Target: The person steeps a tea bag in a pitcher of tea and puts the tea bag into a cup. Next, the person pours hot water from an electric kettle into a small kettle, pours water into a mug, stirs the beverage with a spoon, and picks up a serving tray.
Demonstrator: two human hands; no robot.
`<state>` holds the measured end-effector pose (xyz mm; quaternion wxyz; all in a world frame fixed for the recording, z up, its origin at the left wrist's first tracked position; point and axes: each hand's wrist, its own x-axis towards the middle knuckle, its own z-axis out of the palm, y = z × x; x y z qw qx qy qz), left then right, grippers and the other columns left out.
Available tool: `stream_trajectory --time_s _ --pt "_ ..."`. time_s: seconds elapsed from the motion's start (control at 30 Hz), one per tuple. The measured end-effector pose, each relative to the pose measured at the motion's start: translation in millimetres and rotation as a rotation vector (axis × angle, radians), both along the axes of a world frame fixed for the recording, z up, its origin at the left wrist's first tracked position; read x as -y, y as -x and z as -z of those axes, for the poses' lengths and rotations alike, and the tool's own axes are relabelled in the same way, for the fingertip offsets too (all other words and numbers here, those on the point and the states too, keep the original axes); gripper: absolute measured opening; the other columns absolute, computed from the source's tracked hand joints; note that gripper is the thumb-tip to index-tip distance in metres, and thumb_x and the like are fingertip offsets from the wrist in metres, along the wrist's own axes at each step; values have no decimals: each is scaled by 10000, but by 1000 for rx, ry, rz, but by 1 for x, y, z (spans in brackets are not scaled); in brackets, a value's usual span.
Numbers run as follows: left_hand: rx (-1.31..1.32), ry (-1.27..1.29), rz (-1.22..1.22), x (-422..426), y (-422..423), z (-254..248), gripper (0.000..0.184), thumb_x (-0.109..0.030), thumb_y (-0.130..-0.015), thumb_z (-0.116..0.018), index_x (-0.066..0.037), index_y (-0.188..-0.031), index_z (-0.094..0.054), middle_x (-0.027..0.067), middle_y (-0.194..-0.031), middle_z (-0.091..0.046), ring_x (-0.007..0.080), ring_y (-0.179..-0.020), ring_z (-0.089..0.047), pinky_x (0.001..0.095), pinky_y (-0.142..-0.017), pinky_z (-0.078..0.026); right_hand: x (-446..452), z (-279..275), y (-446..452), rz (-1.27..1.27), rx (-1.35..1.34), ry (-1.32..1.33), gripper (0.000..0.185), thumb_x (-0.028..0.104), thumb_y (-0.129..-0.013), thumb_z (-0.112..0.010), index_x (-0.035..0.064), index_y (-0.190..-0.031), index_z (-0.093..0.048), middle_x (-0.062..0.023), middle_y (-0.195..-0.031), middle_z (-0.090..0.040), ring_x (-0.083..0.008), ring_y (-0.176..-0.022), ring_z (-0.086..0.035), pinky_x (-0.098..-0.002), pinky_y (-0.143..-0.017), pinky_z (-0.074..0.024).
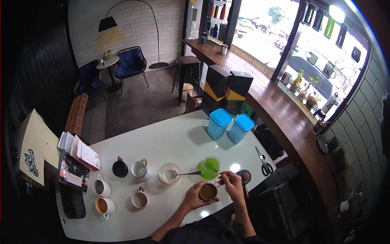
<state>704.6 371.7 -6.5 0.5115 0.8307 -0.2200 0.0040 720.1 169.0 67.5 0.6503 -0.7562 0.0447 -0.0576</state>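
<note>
My left hand [195, 198] is wrapped round a small brown cup [208, 192] with brownish liquid in it, held low over the near side of the table. My right hand [231, 181] is closed in a pinch just above and right of the cup. A thin stick-like handle seems to run from its fingertips into a clear container of bright green liquid [208, 167]; its kind is hard to make out. Left of that container, a metal spoon [189, 173] rests in a clear plastic bowl [167, 179]. A dark round-topped object [244, 176] stands beside my right hand.
Several mugs stand at the left, among them a black mug [120, 168] and a white mug [101, 187]. Two blue-lidded containers [218, 124] are at the back, before black boxes [225, 87]. Scissors [265, 162] lie near the right edge of the white table [162, 136].
</note>
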Motion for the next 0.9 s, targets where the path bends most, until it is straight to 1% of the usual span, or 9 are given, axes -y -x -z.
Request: stream_trajectory --time_s 0.07,0.4,0.47,0.63,0.7,0.73,0.8,0.83,0.9 --pt "9 1 1 0 0 -1 949 -479 -634 -944 -69 -1381 -525 126 -1302 -642 319 -1207 -633 442 -1038 -510 3 6 3 -34 23 23 211 103 -1012 -602 -72 -1082 -695 -142 -863 -739 -195 -781 -743 -302 -707 -584" --pt "57 61 -2 0 -1 1 985 -475 -617 -951 -43 -1386 -511 145 -1291 -641 316 -1198 -638 436 -1030 -511 4 12 23 -80 -25 6 225 121 -1014 -603 -81 -1054 -694 -130 -852 -736 -181 -801 -735 -308 -732 -582" --pt "68 72 7 -1 1 -1 976 -465 -626 -946 -39 -1388 -509 153 -1299 -634 321 -1203 -633 441 -1035 -506 0 3 28 -85 -38 11 208 113 -1039 -598 -69 -1046 -699 -71 -822 -714 -130 -772 -693 -268 -726 -561" --pt "120 101 24 -2 -3 -1 935 -434 -660 -925 -25 -1389 -506 174 -1316 -618 342 -1215 -621 451 -1047 -493 4 5 35 -122 -48 64 209 114 -1039 -595 -63 -1034 -705 -68 -833 -715 -124 -798 -688 -274 -740 -561" --pt "138 92 11 -2 -3 2 861 -423 -706 -892 -23 -1374 -525 180 -1314 -618 354 -1221 -613 454 -1044 -490 6 8 35 -149 -55 71 210 117 -1037 -597 -62 -1040 -706 -70 -838 -716 -126 -801 -689 -277 -747 -563" --pt "147 95 2 -1 -3 2 861 -423 -706 -892 -23 -1374 -525 180 -1314 -618 354 -1221 -613 454 -1044 -490 8 10 35 -161 -51 96 208 116 -1035 -599 -60 -1046 -709 -71 -843 -718 -129 -803 -692 -277 -753 -566" --pt "99 101 -12 0 0 2 706 -398 -811 -817 -8 -1338 -556 193 -1317 -612 362 -1218 -611 454 -1037 -491 10 12 33 -177 -54 102 208 116 -1034 -600 -60 -1049 -710 -71 -844 -718 -129 -805 -693 -277 -753 -567" --pt "103 100 -23 0 1 2 706 -398 -811 -817 -8 -1338 -556 193 -1317 -612 362 -1218 -611 454 -1037 -491 10 12 33 -179 -63 103 208 115 -1033 -600 -59 -1052 -712 -72 -846 -718 -130 -807 -694 -277 -753 -569" --pt "-2 161 -77 0 4 5 563 -362 -912 -723 -2 -1318 -573 206 -1312 -611 375 -1211 -610 451 -1019 -500 9 13 34 -192 -61 95 211 116 -1033 -601 -63 -1054 -711 -75 -846 -717 -131 -809 -696 -277 -753 -570"
